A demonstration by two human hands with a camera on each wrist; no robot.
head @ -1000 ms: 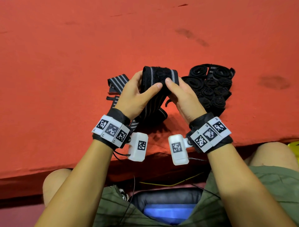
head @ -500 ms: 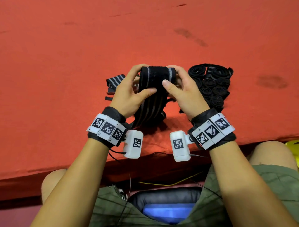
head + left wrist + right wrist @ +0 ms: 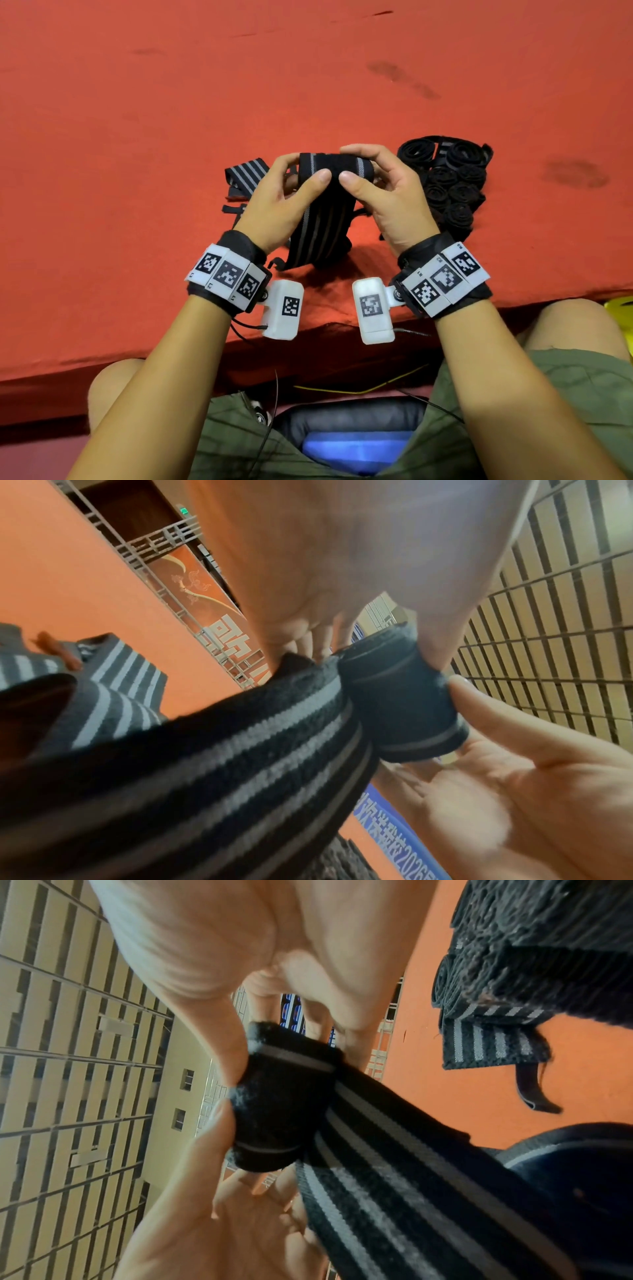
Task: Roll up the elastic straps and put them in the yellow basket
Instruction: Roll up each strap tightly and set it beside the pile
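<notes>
Both hands, left (image 3: 274, 202) and right (image 3: 387, 192), pinch half-rolled strap (image 3: 329, 192); rolled pile (image 3: 448, 185) at 3 o'clock, loose strap (image 3: 245, 176) at 9; basket (image 3: 621, 303) holds none visible.

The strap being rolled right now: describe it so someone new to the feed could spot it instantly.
On the red table, look near the front edge, between the flat striped strap and the cluster of finished black rolls. The strap there is black with grey stripes, pinched at its top by the left hand and right hand. It alone is lifted, half rolled, its tail hanging to the table.
</notes>
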